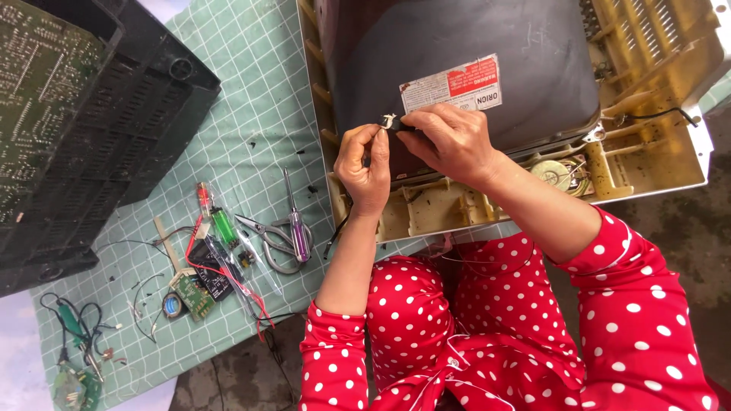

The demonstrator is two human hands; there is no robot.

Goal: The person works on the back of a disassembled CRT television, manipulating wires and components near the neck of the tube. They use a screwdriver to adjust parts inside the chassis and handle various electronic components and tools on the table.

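Head view, both hands (pixel 415 148) pinching small connector (pixel 390 121)

This looks like an informal electronics repair spot set up at ground level. A green checked cloth (pixel 251 91) carries an opened yellowed plastic television casing (pixel 655 144), a black plastic back cover (pixel 114 129), steel scissors (pixel 270 236), a purple-handled screwdriver (pixel 297 228) and small green circuit boards (pixel 194 297).

The dark picture tube (pixel 457 53) is cut off by the top edge. The black rear housing (pixel 84 129) is cut off at left. The small part (pixel 390 122) pinched between both hands is too small to be identified.
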